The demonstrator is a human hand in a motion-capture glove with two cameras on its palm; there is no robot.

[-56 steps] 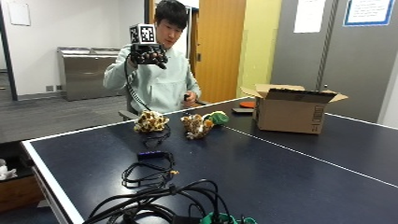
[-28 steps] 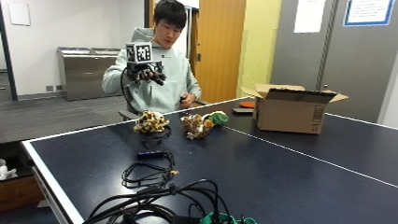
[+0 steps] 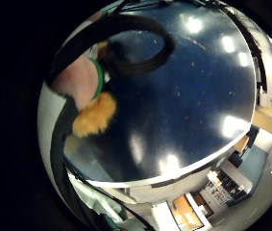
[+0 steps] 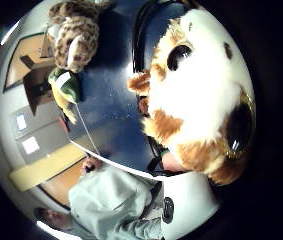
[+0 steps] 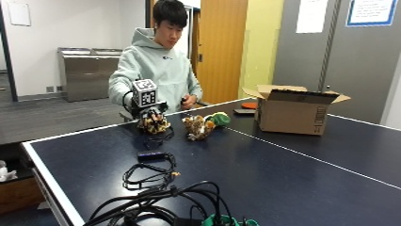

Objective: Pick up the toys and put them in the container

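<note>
A person in a pale hoodie is sitting at the far side of a dark blue surface (image 5: 263, 174), and the spotted brown toy (image 5: 197, 127) near its far edge is serving as the landmark here. Left of that spotted brown toy, the gloved right hand (image 5: 149, 111) is reaching down over an orange-and-white plush toy (image 5: 154, 125) that is sitting on the surface; the thumb-side palm view is showing this plush (image 4: 201, 100) filling much of the frame, so the palm is close to it, but whether the grip is curled round it or spread above it cannot be told. The little-finger-side palm view is showing only an orange tuft of the plush (image 3: 93, 120) beside the hand. In front of the spotted brown toy, nearer the camera, a small black box and tangled black cables (image 5: 150, 172) are lying on the surface. Just right of the spotted brown toy, a green toy (image 5: 219, 118) is touching it. Further right, well apart from the toys, an open cardboard box (image 5: 294, 112) is standing with its flaps up.
</note>
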